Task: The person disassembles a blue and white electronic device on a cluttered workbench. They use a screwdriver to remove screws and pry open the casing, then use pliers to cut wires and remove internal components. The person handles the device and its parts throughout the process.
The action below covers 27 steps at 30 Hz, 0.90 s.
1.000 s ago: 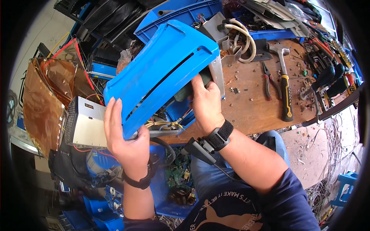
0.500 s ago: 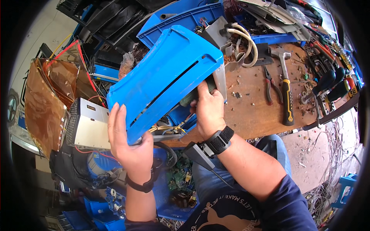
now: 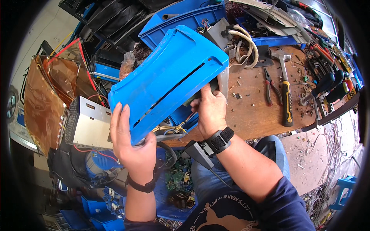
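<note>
My left grip (image 3: 133, 148) clasps the blue cover (image 3: 162, 77) at the left end of the tabletop (image 3: 250, 115); what my right grip (image 3: 211, 111), beneath its edge, holds I cannot tell. Wires (image 3: 177, 128) show; full separation doesn't.

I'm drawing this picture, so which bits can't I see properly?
All in the head view:
- Most of what is behind the blue cover: the cover hides it.
- What the right hand touches underneath: the cover and hand hide it.
- Little bits on the wooden table: too small.
- The dark shirt: lower edge cuts it off.
</note>
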Motion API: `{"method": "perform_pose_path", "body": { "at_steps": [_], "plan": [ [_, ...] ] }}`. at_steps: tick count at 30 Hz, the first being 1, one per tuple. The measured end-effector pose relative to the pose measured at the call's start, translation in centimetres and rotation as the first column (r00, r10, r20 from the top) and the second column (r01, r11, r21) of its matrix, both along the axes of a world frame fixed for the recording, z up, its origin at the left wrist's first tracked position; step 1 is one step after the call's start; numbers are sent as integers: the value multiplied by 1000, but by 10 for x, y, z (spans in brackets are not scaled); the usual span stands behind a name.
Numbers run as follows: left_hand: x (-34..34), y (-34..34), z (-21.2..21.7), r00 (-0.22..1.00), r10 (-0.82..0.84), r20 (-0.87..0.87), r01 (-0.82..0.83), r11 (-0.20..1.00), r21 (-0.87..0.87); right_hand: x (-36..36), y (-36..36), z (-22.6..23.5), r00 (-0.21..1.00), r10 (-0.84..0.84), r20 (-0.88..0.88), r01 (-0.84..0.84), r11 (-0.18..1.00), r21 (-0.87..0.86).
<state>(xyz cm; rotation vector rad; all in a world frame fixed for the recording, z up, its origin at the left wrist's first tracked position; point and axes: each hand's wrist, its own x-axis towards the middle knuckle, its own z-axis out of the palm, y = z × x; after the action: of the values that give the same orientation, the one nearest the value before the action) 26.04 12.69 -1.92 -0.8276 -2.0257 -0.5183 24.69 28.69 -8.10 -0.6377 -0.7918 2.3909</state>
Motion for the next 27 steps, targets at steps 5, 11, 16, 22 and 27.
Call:
{"method": "perform_pose_path", "body": {
  "at_steps": [5,11,16,22,27],
  "plan": [
    [3,-3,2,1000,6,-8,-6,1000,-1,-4,-5,-1,997,-25,67,24,1000,14],
    [-1,0,0,1000,-17,-16,17,1000,-3,-18,2,-32,971,-117,207,53,954,294],
    [0,-5,2,1000,-25,-1,25,1000,3,-8,-1,-13,985,-18,172,-11,986,166],
    [-1,-4,0,999,-31,-13,31,1000,0,0,1,-6,997,24,75,-26,999,28],
    [0,-1,1,1000,-23,-5,23,1000,12,5,5,-7,993,69,98,-73,996,45]
  ]
}}
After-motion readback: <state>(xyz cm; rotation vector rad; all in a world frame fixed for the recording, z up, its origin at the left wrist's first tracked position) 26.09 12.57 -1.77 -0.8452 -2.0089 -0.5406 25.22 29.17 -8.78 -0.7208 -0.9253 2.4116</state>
